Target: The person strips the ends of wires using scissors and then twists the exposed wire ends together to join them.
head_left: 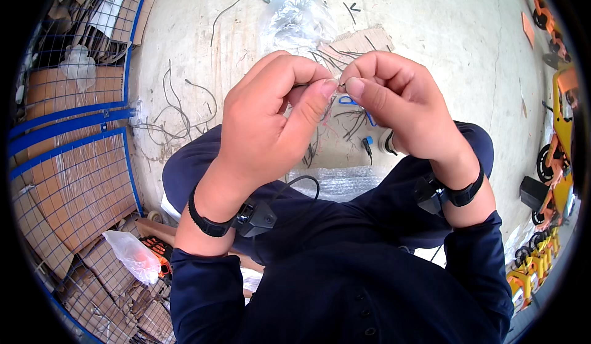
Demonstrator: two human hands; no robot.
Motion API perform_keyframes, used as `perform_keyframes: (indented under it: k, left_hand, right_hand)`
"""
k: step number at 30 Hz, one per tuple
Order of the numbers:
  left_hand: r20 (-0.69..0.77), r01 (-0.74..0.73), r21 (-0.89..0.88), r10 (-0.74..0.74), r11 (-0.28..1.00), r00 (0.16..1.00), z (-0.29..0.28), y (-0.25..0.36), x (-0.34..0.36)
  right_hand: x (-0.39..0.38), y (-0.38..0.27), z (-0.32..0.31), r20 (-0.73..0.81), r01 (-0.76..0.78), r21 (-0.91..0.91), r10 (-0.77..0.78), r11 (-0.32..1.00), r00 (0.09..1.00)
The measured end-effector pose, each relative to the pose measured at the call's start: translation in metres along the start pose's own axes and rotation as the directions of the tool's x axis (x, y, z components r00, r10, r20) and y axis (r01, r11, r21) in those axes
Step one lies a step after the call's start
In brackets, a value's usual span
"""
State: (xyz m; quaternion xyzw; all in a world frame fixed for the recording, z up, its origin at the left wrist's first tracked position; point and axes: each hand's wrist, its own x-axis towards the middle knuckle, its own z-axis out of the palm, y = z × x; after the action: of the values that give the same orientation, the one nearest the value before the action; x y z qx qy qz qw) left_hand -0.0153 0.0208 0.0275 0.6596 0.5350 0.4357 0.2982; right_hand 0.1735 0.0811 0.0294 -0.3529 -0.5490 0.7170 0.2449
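Note:
My left hand (265,119) and my right hand (403,107) are raised before me, fingertips almost meeting. Each one pinches with thumb and forefinger; the small thing between them is too hidden to name. Below and beyond them, short dark wire pieces (354,122) are strewn over the floor. Several more lie on a torn piece of cardboard (363,41). Partly covered by my right hand is a blue-edged item (348,101) whose kind I cannot tell. A small blue and black connector (367,142) sits near a round roll (388,142) beside my right knee.
Loose black cable (178,101) curls on the concrete floor at left. A clear plastic bag (298,20) lies ahead, and a clear plastic sheet (341,182) between my legs. Blue mesh cages (68,134) with cardboard stand left; yellow and orange wheeled equipment (560,122) lines the right.

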Motion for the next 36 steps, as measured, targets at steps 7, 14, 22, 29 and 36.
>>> perform_keyframes:
  k: [7,14,22,29,36]
  left_hand:
    - [0.103,0.409,-0.394,-0.403,0.823,0.910,0.001,0.014,-0.002]
    - [0.215,0.502,-0.441,-0.455,0.744,0.864,-0.004,0.009,0.001]
    - [-0.219,-0.070,0.138,0.100,0.988,0.971,0.011,-0.002,0.003]
    - [-0.054,-0.185,0.264,0.206,0.947,0.977,0.016,-0.007,-0.003]
    - [0.024,-0.259,0.373,0.269,0.891,0.963,0.017,-0.008,-0.003]
  right_hand:
    - [0.007,0.017,0.001,0.049,0.500,-0.574,-0.582,0.649,0.812]
    - [0.003,0.013,0.000,0.084,0.482,-0.594,-0.546,0.644,0.834]
    - [0.002,0.005,0.000,-0.065,-0.066,-0.056,0.063,0.996,0.996]
    - [0.003,0.002,-0.003,-0.029,-0.100,0.099,0.103,0.990,0.994]
    - [0.002,0.011,-0.003,-0.015,-0.029,-0.032,0.029,0.999,0.999]
